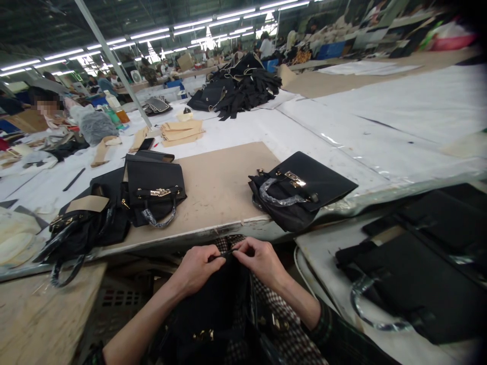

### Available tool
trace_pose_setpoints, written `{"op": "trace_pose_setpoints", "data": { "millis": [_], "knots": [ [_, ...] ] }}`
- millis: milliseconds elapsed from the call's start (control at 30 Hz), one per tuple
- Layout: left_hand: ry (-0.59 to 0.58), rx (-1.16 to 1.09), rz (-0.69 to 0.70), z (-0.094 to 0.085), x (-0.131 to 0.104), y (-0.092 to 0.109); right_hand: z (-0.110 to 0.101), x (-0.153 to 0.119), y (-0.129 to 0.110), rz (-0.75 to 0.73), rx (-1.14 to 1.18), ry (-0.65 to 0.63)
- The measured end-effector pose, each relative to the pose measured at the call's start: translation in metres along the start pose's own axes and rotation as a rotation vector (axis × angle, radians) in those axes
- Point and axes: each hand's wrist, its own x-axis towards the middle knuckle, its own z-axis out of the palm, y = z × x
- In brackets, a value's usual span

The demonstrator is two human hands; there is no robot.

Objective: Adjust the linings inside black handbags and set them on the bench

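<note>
The right sleeve point(344, 337) is near-black plaid crossed by thin green lines, ending near the elbow; the left sleeve point(93, 357) shows just a dark edge. A lower garment point(300, 337) carries small dark-brown and off-white checks. Both forearms point(300, 299) are bare.

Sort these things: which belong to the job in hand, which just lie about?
Belongs to the job:
Black bag with gold-coloured hardware, pinched by left hand and right hand
Probably the similar black, gold-clasped bag ahead to the right

Apparently lying about:
Crumpled grey plastic bag
Flat black phone-like rectangle
</note>
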Motion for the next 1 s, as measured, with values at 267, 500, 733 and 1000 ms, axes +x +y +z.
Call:
{"op": "trace_pose_setpoints", "data": {
  "millis": [267, 500, 733, 1000],
  "knots": [
    [-0.028, 0.064, -0.027, -0.003, 0.001, -0.001, 0.007, 0.003, 0.002, 0.012, 0.011, 0.002],
    [-0.104, 0.299, 0.065, -0.003, 0.010, 0.008, 0.017, 0.003, 0.000, 0.025, 0.114, -0.023],
    [-0.029, 0.430, -0.033, -0.001, 0.008, 0.017, -0.012, 0.000, -0.018, 0.094, 0.127, -0.138],
    [0.096, 0.455, -0.195, -0.007, -0.005, 0.018, -0.016, -0.109, -0.061, 0.061, -0.117, -0.258]
  ]
}}
